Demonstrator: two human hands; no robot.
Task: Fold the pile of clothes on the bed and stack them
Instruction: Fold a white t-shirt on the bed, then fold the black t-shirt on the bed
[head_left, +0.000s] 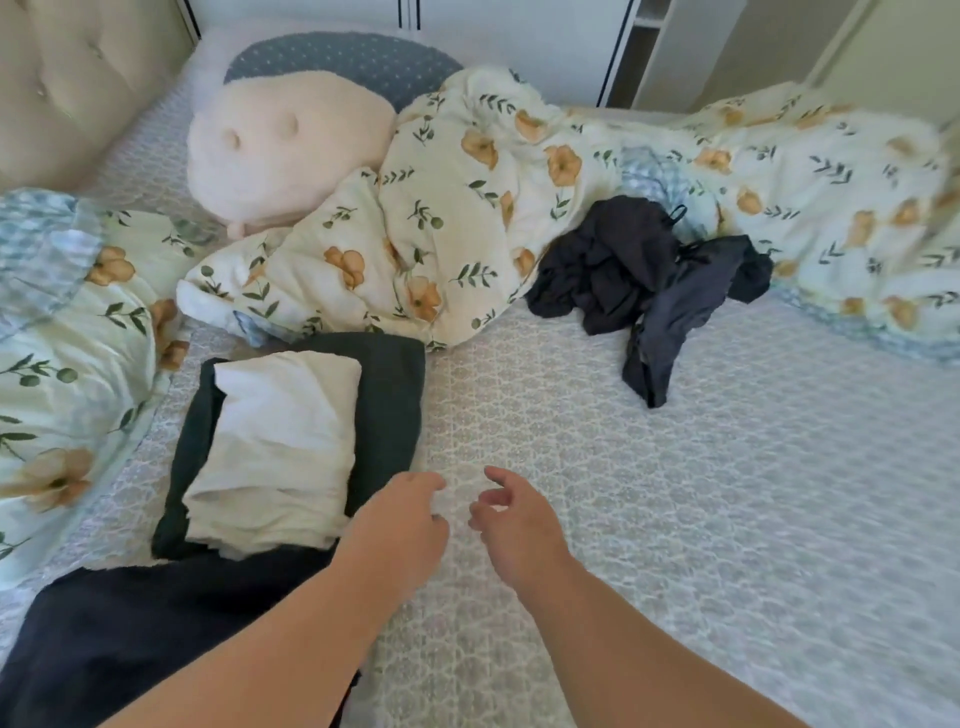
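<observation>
Partway through: folded white cloth (275, 447) stacked on folded dark green garment (384, 395), front left. Crumpled dark navy clothes (644, 280) await by floral duvet (467, 208). Our left hand (400, 525) and right hand (514, 519) hover, fingers loose, grasping nothing.

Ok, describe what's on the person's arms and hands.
Nothing worn that shows: both forearms are bare up to the frame edge, no sleeves or watch visible. The left hand and right hand carry no gloves; the blur hides any rings.
</observation>
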